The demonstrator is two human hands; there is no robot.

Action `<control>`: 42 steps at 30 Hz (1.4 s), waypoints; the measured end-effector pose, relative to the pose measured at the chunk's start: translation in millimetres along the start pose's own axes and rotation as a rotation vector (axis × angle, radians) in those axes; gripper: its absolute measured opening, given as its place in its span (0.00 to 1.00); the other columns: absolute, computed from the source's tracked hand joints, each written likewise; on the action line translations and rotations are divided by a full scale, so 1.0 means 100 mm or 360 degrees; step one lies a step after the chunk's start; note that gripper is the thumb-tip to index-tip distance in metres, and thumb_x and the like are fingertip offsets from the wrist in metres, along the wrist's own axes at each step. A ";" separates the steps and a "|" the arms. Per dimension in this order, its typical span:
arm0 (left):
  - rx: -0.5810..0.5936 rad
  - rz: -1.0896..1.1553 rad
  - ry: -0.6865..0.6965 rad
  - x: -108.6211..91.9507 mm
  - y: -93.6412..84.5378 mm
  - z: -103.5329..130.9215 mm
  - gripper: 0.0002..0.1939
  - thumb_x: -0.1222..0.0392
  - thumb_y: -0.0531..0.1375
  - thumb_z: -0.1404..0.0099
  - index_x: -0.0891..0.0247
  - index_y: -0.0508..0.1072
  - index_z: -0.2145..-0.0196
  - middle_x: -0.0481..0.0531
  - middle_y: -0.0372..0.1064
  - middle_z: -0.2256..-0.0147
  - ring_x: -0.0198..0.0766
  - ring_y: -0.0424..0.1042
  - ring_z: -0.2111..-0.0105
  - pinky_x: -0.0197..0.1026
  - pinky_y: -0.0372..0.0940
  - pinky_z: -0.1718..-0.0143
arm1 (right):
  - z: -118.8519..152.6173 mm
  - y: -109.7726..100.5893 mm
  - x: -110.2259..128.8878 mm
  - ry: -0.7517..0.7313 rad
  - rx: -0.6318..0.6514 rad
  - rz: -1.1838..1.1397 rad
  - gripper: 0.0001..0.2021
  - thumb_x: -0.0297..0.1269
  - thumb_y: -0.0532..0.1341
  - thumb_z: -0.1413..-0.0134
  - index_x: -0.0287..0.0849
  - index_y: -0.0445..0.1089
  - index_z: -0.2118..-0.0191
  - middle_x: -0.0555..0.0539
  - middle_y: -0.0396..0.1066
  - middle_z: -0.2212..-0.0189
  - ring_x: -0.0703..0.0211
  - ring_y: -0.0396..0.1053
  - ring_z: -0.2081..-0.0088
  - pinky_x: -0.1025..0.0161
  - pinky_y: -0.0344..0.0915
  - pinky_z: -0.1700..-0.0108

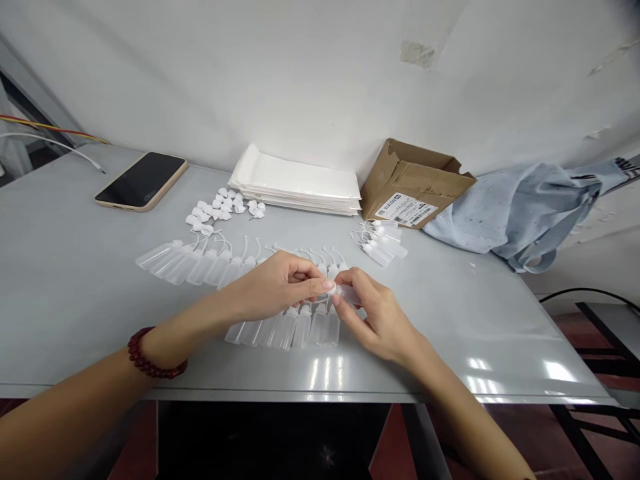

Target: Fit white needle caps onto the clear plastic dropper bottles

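My right hand (375,312) is closed round a small translucent plastic bottle (349,294), which lies nearly sideways in its fingers. At the bottle's neck is a white cap (331,288), pinched by the thumb and fingers of my left hand (285,283). A row of like bottles (205,267) with thin curved tails at their tops runs behind my hands, partly hidden by them. Nearer the table's front edge lies another row of bottles (303,328), their tops covered by my left hand.
White cap-like pieces (215,208) lie heaped at the back left, beside a phone (143,180). A stack of white envelopes (305,180) and an open cardboard box (415,183) stand against the wall. More bottles (383,243) lie before the box. A pale blue cloth bag (505,210) rests at right.
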State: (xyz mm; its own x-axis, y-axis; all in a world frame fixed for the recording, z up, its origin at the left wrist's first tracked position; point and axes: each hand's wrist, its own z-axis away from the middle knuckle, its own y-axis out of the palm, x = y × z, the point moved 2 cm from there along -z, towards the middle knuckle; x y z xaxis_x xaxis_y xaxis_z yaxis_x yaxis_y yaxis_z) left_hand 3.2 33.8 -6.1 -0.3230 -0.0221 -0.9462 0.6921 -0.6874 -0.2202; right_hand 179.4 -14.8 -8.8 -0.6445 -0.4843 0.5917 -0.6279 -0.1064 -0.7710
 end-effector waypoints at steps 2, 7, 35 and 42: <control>-0.0016 -0.0009 0.0001 0.01 0.00 -0.01 0.18 0.46 0.58 0.37 0.65 0.75 0.70 0.45 0.64 0.78 0.30 0.62 0.76 0.33 0.58 0.75 | 0.00 0.00 0.00 0.0009 0.0023 0.0018 0.06 0.35 0.52 0.38 0.39 0.60 0.58 0.43 0.68 0.64 0.61 0.67 0.69 0.64 0.64 0.69; -0.0028 -0.0060 0.0036 0.00 0.00 -0.01 0.16 0.49 0.58 0.37 0.65 0.75 0.70 0.46 0.66 0.78 0.30 0.63 0.77 0.33 0.58 0.76 | 0.00 0.01 -0.01 0.0060 0.0108 0.0016 0.08 0.37 0.50 0.36 0.39 0.59 0.57 0.41 0.69 0.62 0.58 0.68 0.66 0.62 0.65 0.66; -0.0063 -0.0111 0.0119 -0.10 0.02 0.05 0.14 0.54 0.55 0.35 0.63 0.74 0.72 0.47 0.71 0.74 0.32 0.65 0.76 0.34 0.58 0.76 | -0.02 0.03 -0.03 -0.0197 -0.0158 0.0126 0.06 0.34 0.51 0.37 0.40 0.59 0.56 0.43 0.69 0.66 0.59 0.68 0.70 0.63 0.65 0.70; -0.0060 -0.0264 0.0275 -0.11 0.06 0.06 0.15 0.53 0.54 0.34 0.64 0.75 0.70 0.47 0.67 0.75 0.32 0.63 0.75 0.35 0.57 0.73 | -0.01 0.01 -0.01 -0.0118 -0.0031 -0.0084 0.05 0.34 0.51 0.37 0.41 0.60 0.57 0.47 0.69 0.68 0.62 0.66 0.71 0.66 0.63 0.70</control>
State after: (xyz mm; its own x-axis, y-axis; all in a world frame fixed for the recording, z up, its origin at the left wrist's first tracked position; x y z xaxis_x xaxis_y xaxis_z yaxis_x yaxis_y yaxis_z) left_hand 6.6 25.3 4.8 -0.3210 0.2154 -0.9223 0.6635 -0.6437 -0.3813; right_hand 178.8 -13.4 -9.4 -0.5768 -0.5415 0.6116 -0.6687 -0.1170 -0.7342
